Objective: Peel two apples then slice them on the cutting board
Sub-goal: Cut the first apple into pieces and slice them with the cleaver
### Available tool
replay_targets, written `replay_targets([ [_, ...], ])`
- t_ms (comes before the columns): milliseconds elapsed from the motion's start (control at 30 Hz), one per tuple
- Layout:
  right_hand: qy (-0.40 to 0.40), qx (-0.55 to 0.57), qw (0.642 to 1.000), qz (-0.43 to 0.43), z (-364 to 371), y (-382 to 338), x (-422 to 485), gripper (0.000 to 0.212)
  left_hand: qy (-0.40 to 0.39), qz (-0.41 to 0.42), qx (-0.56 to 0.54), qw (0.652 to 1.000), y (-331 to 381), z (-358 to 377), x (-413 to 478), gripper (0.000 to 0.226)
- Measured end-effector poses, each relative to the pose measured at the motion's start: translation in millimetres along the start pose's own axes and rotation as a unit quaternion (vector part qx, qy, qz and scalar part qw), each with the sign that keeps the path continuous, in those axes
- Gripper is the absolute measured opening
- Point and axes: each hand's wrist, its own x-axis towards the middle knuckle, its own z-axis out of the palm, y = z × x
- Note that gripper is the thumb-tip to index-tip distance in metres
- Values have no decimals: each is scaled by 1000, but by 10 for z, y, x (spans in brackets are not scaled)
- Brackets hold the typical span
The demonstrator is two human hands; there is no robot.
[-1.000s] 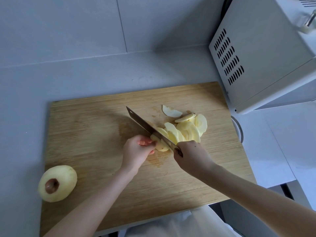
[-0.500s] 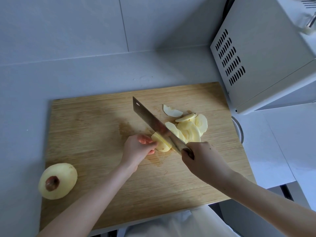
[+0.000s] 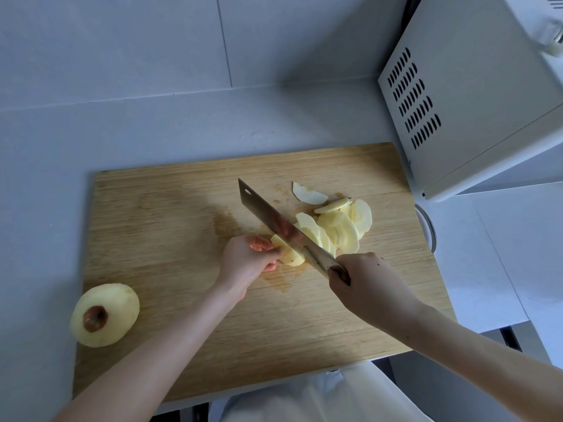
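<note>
A wooden cutting board (image 3: 170, 226) lies on the grey counter. My left hand (image 3: 246, 263) holds a small remaining piece of peeled apple (image 3: 289, 254) down on the board with curled fingers. My right hand (image 3: 365, 284) grips the handle of a cleaver (image 3: 274, 220), whose blade stands tilted over the piece, just right of my left fingertips. A pile of several apple slices (image 3: 341, 226) lies to the right of the blade. A whole peeled apple (image 3: 105, 315) sits at the board's left front corner, its stem pit facing me.
A white microwave (image 3: 475, 95) stands at the back right, close to the board's far right corner. A tiled wall (image 3: 152, 41) rises behind the counter. A metal ring (image 3: 428, 226) shows at the board's right edge. White cloth (image 3: 320, 397) is below the front edge.
The cleaver blade has lifted from flat against the apple piece to a raised tilt, and my right hand has drawn back slightly toward me. My left hand stays on the piece.
</note>
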Motion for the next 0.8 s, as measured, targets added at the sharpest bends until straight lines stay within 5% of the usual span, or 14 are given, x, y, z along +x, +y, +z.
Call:
replay_targets([
  [400,-38,7,999,17,74,-12,193,36,-23,12,10,1000,7,-25,20,9],
  [800,26,52,998,12,119,11,107,39,-19,24,31,999,-1,-34,20,14],
])
